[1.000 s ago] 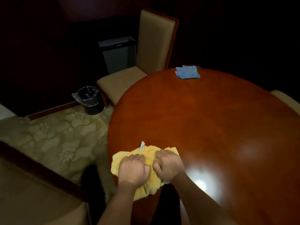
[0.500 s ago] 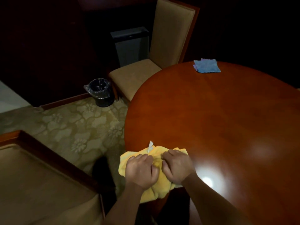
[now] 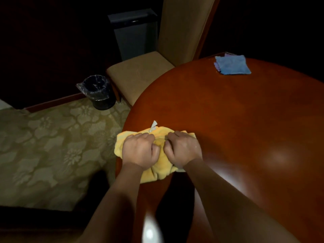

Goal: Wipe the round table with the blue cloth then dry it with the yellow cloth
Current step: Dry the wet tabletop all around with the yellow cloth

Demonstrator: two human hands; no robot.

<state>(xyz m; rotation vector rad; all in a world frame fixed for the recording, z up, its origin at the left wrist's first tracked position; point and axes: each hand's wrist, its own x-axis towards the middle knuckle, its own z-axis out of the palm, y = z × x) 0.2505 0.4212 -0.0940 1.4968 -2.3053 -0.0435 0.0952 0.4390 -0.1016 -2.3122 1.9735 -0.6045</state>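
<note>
Compared with a second earlier, the view had swung left and closer, while the left hand and right hand remained side by side, fingers curled into the bunched yellow cloth at the near-left edge of the round table. The folded blue cloth lay well apart at the far edge, near a beige chair; a lined bin stood on the carpet.
</note>
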